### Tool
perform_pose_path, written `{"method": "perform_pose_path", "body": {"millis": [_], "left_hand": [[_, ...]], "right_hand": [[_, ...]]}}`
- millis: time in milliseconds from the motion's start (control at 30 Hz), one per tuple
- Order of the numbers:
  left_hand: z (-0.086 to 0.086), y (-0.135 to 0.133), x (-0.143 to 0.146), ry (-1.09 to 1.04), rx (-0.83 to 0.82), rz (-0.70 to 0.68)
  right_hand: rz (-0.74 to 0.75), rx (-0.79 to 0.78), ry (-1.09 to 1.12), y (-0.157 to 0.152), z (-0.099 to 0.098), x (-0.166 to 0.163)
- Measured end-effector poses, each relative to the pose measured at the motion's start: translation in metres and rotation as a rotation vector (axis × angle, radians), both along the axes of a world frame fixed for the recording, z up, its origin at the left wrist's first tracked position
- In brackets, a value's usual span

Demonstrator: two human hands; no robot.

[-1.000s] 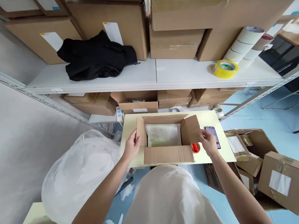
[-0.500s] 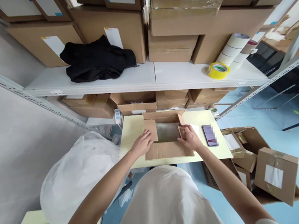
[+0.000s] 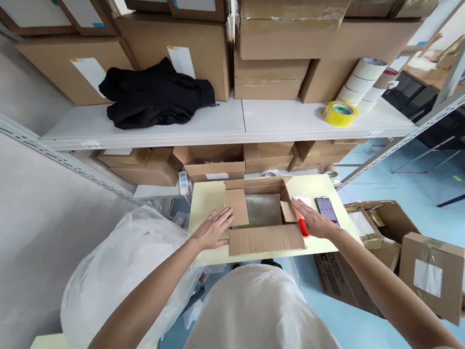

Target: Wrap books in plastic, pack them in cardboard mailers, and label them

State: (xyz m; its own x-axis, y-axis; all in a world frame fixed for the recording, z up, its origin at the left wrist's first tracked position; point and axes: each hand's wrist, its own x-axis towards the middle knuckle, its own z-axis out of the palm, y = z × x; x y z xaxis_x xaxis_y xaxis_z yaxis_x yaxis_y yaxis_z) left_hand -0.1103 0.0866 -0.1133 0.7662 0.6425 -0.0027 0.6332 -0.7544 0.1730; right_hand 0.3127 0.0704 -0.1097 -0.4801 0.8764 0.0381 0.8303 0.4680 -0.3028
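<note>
An open cardboard box (image 3: 265, 239) stands on a small pale yellow table (image 3: 204, 200), with a plastic-wrapped item (image 3: 264, 209) inside. My left hand (image 3: 213, 230) lies flat beside the box's left side, fingers stretched toward the left flap (image 3: 236, 206). On the other side my right hand (image 3: 315, 221) is flat too, fingers straight, next to the right flap (image 3: 287, 211). Both hands hold nothing. A red object (image 3: 302, 227) peeks out between the box and my right hand. A phone (image 3: 328, 209) lies on the table just right of that hand.
A big white plastic bag (image 3: 118, 277) sits left of the table. Opened and taped cardboard boxes (image 3: 431, 275) lie on the blue floor at right. The shelf (image 3: 226, 122) behind carries stacked boxes, a black garment (image 3: 156, 93), a yellow tape roll (image 3: 340, 113) and white rolls (image 3: 366, 78).
Half a second ago both hands pressed the side flaps inward over the box. Now they have drawn back outward to the box's sides, fingers flat, and the flaps stand partly raised again.
</note>
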Motion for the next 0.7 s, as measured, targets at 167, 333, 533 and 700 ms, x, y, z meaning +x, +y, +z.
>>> {"method": "perform_pose_path", "body": {"millis": [167,333,533,700], "left_hand": [[-0.002,-0.003,0.004,-0.215,-0.026,0.041],[-0.016,-0.002,0.024,-0.588,-0.094,0.441],[-0.038,0.007,0.049,-0.755,-0.068,0.765],[-0.045,0.006,0.052,-0.724,-0.18,0.799]], "right_hand": [[0.148,-0.145,-0.087,0.011,0.011,-0.007],[-0.196,-0.309,0.418,0.031,0.006,-0.017],[-0.372,-0.237,0.641,0.067,-0.006,-0.028],[-0.121,-0.249,0.446,0.114,0.007,-0.024]]}}
